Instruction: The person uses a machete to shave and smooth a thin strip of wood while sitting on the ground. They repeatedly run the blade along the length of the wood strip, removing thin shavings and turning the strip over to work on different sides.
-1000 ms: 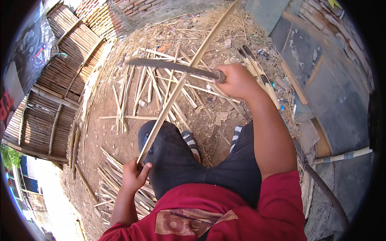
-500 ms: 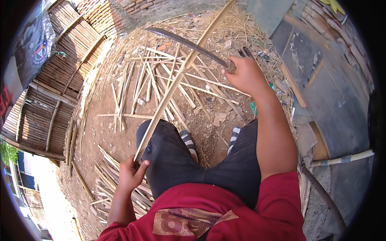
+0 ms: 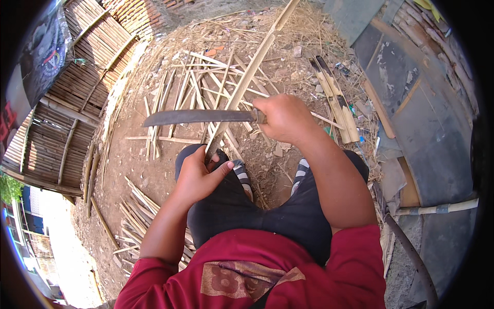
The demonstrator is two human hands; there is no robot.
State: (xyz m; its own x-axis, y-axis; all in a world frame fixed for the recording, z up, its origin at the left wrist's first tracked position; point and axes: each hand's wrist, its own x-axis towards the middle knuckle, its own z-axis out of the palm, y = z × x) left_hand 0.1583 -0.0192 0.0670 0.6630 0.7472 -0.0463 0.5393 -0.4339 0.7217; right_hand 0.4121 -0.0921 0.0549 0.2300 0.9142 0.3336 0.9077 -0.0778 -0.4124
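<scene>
My right hand (image 3: 286,118) is closed round the handle of a machete (image 3: 198,117). Its dark, broad blade points left and crosses over a long split bamboo strip (image 3: 248,73); whether it touches the strip I cannot tell. Above my left knee, my left hand (image 3: 200,174) grips the strip's near end, thumb stretched along it. From there the strip slants up and away to the right, its hollow inner side showing pale. The fingers under the strip are partly hidden.
Loose bamboo slats (image 3: 193,85) lie scattered on the dirt ahead. A pile of strips (image 3: 136,213) is by my left side. Two wider bamboo pieces (image 3: 337,103) lie to the right, near dark boards (image 3: 411,129). A bamboo-slat panel (image 3: 85,67) stands at the left.
The machete has come down and swung left to lie level across the strip. My left hand has moved up and right with the strip's near end. The wider bamboo pieces are now uncovered.
</scene>
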